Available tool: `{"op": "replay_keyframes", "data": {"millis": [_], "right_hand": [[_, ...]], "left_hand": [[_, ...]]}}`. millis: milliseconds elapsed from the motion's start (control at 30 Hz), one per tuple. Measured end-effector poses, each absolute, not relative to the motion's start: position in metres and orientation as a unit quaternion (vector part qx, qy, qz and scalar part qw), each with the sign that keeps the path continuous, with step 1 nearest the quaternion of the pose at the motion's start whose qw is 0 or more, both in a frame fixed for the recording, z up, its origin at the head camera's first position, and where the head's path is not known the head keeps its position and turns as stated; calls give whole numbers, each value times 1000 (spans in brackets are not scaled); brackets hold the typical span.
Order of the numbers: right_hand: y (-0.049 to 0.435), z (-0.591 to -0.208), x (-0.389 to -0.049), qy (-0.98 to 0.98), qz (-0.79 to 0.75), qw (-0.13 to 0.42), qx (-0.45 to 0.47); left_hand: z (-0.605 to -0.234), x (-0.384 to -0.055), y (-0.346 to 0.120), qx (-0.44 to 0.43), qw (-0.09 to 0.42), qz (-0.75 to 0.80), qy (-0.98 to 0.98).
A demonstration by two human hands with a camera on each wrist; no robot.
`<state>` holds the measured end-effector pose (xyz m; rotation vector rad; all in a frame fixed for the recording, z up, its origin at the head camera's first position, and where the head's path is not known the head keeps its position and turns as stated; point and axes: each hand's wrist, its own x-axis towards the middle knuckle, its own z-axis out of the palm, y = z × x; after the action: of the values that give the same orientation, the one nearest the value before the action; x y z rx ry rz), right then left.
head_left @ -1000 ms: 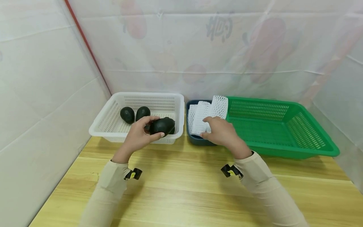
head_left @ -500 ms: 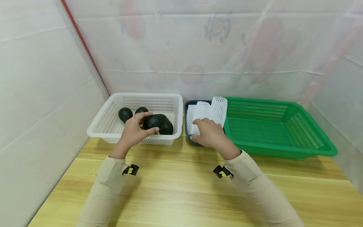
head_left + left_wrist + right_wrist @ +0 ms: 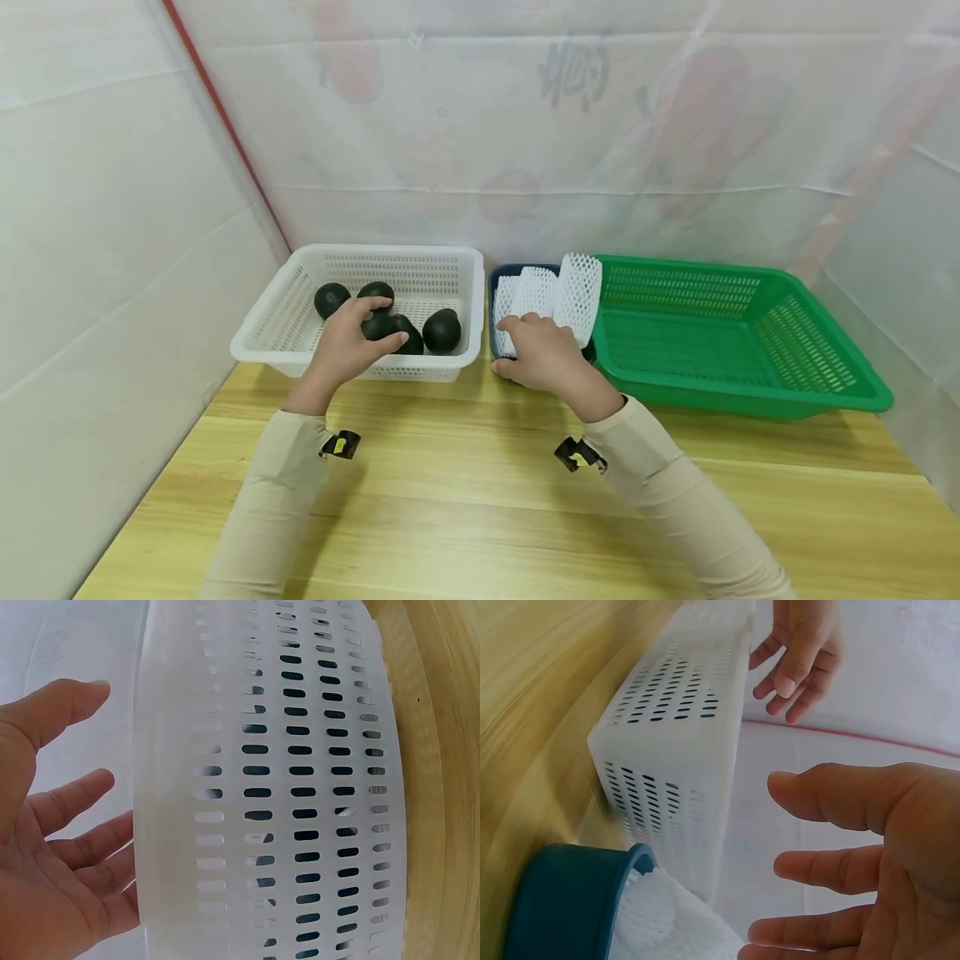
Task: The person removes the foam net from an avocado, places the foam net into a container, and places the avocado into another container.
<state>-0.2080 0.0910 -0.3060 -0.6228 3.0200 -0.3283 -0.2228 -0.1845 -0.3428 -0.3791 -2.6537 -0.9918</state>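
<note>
Several dark avocados [image 3: 442, 332] lie in the white basket [image 3: 247, 343] at the left. Above the basket's near rim is my left hand [image 3: 347, 340], thumb and fingers apart, with avocados below and beyond it; the left wrist view shows nothing in its grasp. My right hand [image 3: 542, 352] hovers over the near side of a small dark blue bin [image 3: 504, 272] with white foam net sleeves [image 3: 537, 289] standing in it. In the right wrist view its fingers [image 3: 829, 868] are spread and hold nothing, apart from the sleeves.
A green basket [image 3: 750, 400] stands right of the blue bin, close against it. All three containers sit in a row at the back of the wooden table [image 3: 465, 500], before a white printed curtain [image 3: 465, 125].
My left hand has let go of the avocado it held, which now lies in the white basket, and has shifted slightly left. My right hand has moved left over the blue bin.
</note>
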Motion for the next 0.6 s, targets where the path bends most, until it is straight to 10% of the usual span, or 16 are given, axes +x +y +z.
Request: {"op": "replay_keyframes", "data": {"millis": [600], "right_hand": [[154,-311,-195,930,-203,-124,-280]], "left_hand": [[-340,-205,-146,-242,184,-302,-904]]}}
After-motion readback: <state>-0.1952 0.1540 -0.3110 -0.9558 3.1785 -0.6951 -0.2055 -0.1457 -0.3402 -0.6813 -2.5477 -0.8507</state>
